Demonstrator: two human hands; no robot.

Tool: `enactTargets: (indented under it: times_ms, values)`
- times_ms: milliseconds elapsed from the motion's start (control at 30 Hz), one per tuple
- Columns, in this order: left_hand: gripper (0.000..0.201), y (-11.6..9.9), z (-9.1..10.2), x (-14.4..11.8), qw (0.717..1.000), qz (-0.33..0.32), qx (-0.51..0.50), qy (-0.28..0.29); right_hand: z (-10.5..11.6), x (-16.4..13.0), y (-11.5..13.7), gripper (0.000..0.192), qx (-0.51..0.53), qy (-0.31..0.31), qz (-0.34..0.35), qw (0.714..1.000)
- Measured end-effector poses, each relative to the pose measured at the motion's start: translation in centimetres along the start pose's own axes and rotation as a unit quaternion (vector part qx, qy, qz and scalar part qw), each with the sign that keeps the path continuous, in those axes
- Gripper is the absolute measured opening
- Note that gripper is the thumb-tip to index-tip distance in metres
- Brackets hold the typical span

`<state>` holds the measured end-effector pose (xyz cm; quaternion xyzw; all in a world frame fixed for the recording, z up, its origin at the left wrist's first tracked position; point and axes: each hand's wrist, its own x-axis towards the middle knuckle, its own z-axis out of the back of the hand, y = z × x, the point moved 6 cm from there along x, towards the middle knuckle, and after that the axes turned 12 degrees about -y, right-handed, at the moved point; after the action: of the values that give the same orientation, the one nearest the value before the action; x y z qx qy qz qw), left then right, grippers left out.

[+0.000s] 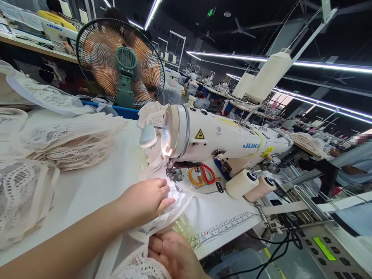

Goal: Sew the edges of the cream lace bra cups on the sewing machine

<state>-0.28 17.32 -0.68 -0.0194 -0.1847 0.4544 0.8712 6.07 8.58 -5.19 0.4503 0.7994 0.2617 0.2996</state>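
The left hand (147, 199) is lying palm down on a piece of white lace fabric (167, 217), its fingers (165, 193) curled and pressed together on the cloth just in front of the presser foot (171, 175) of a white Juki sewing machine (221, 141). The right hand (174, 255) is sitting lower, at the near edge of the tabletop (95, 186), with its thumb and fingers pinching the trailing end of the same lace piece from below. The lace is stretching from that pinch up under the left hand and on to the needle area, lying flat on the tabletop.

A bright lamp at the head of the machine is shining down on the sewing spot. Under the machine arm, scissors with red and orange handles (205, 174) are lying on the bed, and two cream thread cones (250, 186) are lying on their sides just beside them. A printed ruler strip (223, 228) is running along the tabletop edge to the right of the hands. To the left, heaps of lace garment pieces (64, 143) are lying piled on the tabletop. Behind them a green-hubbed fan (122, 64) is standing, and large thread cones (269, 75) are sitting on a stand above the machine. A control panel with a green display (324, 248) is showing at lower right.
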Motion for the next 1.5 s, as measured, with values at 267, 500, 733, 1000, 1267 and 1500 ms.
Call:
enactTargets:
  times_ms: [267,500,733,1000,1267,1500]
  values:
    - [0.042,-0.1,-0.6,0.1,0.998,0.019,0.019,0.052,-0.1,0.3,0.0,0.043,-0.032,-0.012,-0.035,0.999]
    - [0.041,0.1,-0.3,0.5,0.998,0.028,0.049,0.032,-0.1,0.5,0.1,0.041,-0.027,0.004,-0.024,0.999]
    - [0.05,0.8,-0.8,0.8,0.993,0.042,0.089,0.062,-0.8,1.3,0.5,0.039,-0.09,0.012,-0.006,0.996]
    - [0.052,1.8,-0.4,0.2,0.993,0.025,0.106,0.054,0.9,0.7,2.4,0.059,-0.34,-0.009,0.072,0.938]
    - [0.046,4.6,-1.0,-0.2,0.997,0.01,0.064,0.053,4.7,2.1,10.5,0.038,-0.769,-0.109,0.388,0.495]
    - [0.041,4.3,-0.8,-0.4,0.996,-0.002,0.062,0.062,3.9,3.2,9.7,0.019,-0.788,-0.041,0.477,0.388]
